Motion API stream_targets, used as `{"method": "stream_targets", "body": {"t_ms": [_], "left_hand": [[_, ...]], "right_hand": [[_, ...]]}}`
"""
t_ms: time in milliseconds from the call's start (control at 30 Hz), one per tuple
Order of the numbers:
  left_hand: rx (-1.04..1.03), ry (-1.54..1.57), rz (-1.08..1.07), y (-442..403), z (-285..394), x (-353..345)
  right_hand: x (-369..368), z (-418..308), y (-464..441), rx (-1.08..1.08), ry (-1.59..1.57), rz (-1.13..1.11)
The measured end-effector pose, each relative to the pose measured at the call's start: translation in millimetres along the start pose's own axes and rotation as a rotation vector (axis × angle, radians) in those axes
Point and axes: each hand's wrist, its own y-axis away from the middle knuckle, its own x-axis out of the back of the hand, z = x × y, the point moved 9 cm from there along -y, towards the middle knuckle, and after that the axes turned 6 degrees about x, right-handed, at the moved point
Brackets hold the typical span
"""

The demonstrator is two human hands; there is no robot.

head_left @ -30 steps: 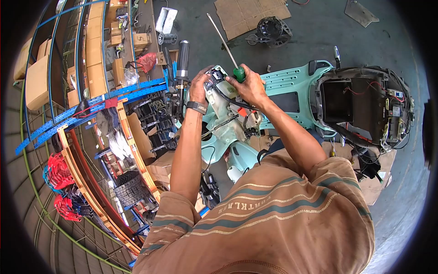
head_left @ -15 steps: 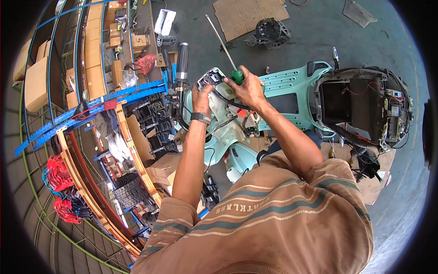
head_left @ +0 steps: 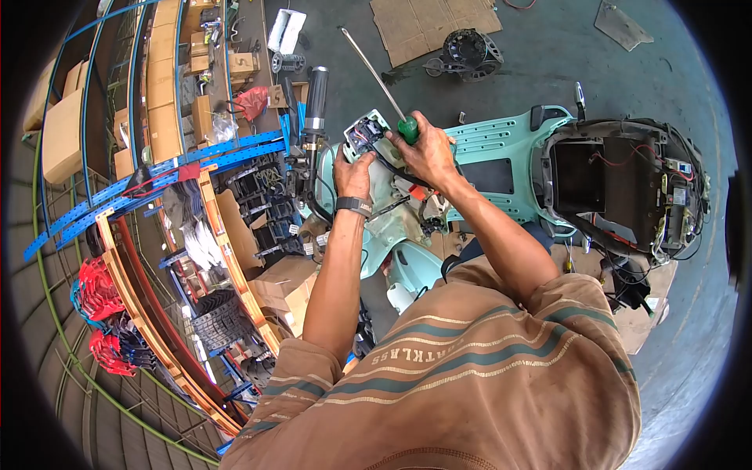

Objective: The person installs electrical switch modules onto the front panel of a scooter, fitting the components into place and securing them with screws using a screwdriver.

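My right hand (head_left: pixel 430 154) is closed round the green handle of a screwdriver (head_left: pixel 406 128); its long shaft points up and to the left, away from the housing. My left hand (head_left: pixel 352 175), with a dark band at the wrist, grips the near edge of a small pale-rimmed housing (head_left: pixel 365 135) that has dark parts and thin wires inside. A black cable (head_left: pixel 389 166) runs from the housing beneath my right hand. Both hands are over the front of a mint-green scooter body (head_left: pixel 489 129), beside its handlebar grip (head_left: pixel 316 98). My right fingertips reach the housing's right side.
The scooter's open rear frame (head_left: pixel 619 180) with loose wiring lies to the right. Flattened cardboard (head_left: pixel 427 31) and a round black metal part (head_left: pixel 468 53) are on the floor ahead. Blue-framed shelving (head_left: pixel 168 178) with boxes and parts stands at the left.
My left hand has shifted slightly down at the housing, and more of its inside shows. The screwdriver shaft leans a little further left, still in my right hand.
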Motion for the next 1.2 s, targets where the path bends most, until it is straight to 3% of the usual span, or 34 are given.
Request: {"method": "stream_targets", "body": {"t_ms": [300,400,467,633,700,900,1067,1200], "left_hand": [[-0.055,0.0,0.016,7,13,0],[-0.004,0.04,0.003,9,20,-5],[0.15,0.291,-0.013,6,14,-9],[0.079,0.3,-0.082,-1,20,-17],[0.073,0.143,-0.013,1,22,-12],[0.132,0.185,0.078,3,15,-8],[0.134,0.123,0.053,0,12,-4],[0.172,0.15,0.002,3,9,-9]], "right_hand": [[2,-5,-3,-0.019,-0.032,-0.048],[6,-9,-3,-0.02,-0.042,-0.043],[10,-10,0,-0.023,-0.042,-0.04],[7,-1,-1,-0.045,-0.089,-0.026],[3,4,-1,-0.047,-0.091,-0.043],[4,0,2,-0.081,-0.051,-0.078],[-2,4,-2,0.013,-0.044,-0.001],[-3,7,1,-0.048,-0.073,-0.045]]}}
